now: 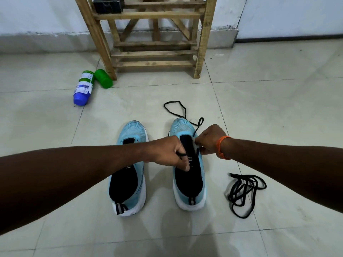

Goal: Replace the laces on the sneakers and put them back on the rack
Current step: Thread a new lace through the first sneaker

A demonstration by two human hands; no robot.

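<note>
The slatted wooden rack (154,15) stands at the wall. On the tiled floor (278,112) before it sit two light-blue, white-soled sneakers: left sneaker (130,169) and right sneaker (189,180). Above the right sneaker, the left hand (169,152) and right hand (210,139) each pinch the threaded black lace (201,120). A loose black lace (239,188) lies bundled just right of it.

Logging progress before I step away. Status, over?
Left grip pinches lace over right-hand sneaker. Right grip pinches lace at eyelet edge. Other sneaker unlaced, second lace on floor. Two bottles by rack leg.
</note>
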